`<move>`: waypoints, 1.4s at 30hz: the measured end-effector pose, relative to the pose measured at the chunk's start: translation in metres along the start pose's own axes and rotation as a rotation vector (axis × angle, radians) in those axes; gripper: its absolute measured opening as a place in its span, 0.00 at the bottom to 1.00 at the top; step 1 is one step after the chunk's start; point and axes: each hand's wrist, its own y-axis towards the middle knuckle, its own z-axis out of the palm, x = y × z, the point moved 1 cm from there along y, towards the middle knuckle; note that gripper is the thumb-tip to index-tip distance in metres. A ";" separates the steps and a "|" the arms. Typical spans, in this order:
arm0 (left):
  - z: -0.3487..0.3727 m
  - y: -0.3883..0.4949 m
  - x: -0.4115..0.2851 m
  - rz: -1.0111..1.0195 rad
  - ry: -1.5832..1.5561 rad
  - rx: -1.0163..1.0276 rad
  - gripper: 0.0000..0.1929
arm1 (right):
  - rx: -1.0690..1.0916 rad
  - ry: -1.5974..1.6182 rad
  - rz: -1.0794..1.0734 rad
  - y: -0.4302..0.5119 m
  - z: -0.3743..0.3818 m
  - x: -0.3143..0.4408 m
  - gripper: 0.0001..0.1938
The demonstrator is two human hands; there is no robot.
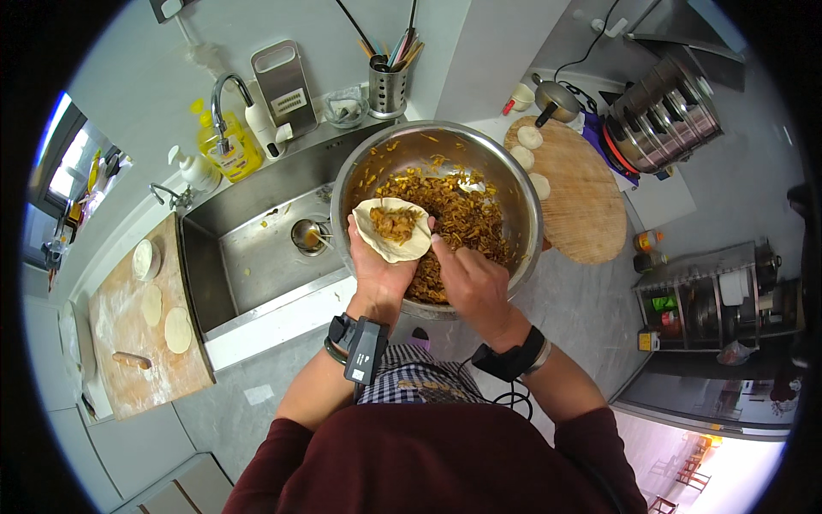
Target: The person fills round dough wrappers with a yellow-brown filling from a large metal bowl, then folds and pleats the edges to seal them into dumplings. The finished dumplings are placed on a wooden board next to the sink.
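Note:
A round dough wrapper (404, 250) lies cupped in my left hand (382, 277), over the near left part of a large steel bowl (533, 193). On the wrapper sits a mound of chopped brown filling (393, 223). My right hand (475, 283) is at the wrapper's right edge with its fingers curled; whether they pinch the dough is hidden. Beneath both hands, more shredded filling (472, 225) covers the bowl's bottom. Dark bands with small devices are strapped to both wrists.
Left of the bowl is a steel sink (257, 270) with a faucet (221, 115). A floured board (115, 327) holds flat wrappers (178, 330) and a rolling pin (131, 360). At right, a round wooden board (584, 205) carries several pale filled buns (530, 137), near stacked steamers (668, 115).

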 end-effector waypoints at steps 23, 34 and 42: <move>-0.036 -0.051 -0.066 0.075 0.053 0.249 0.20 | 0.446 -0.056 0.333 -0.027 0.040 -0.108 0.08; -0.050 -0.059 -0.066 0.001 0.041 0.258 0.21 | 0.528 0.557 0.656 -0.046 0.049 -0.094 0.09; -0.052 -0.052 -0.050 -0.028 0.102 0.152 0.21 | 0.556 0.922 1.093 -0.031 0.018 -0.099 0.11</move>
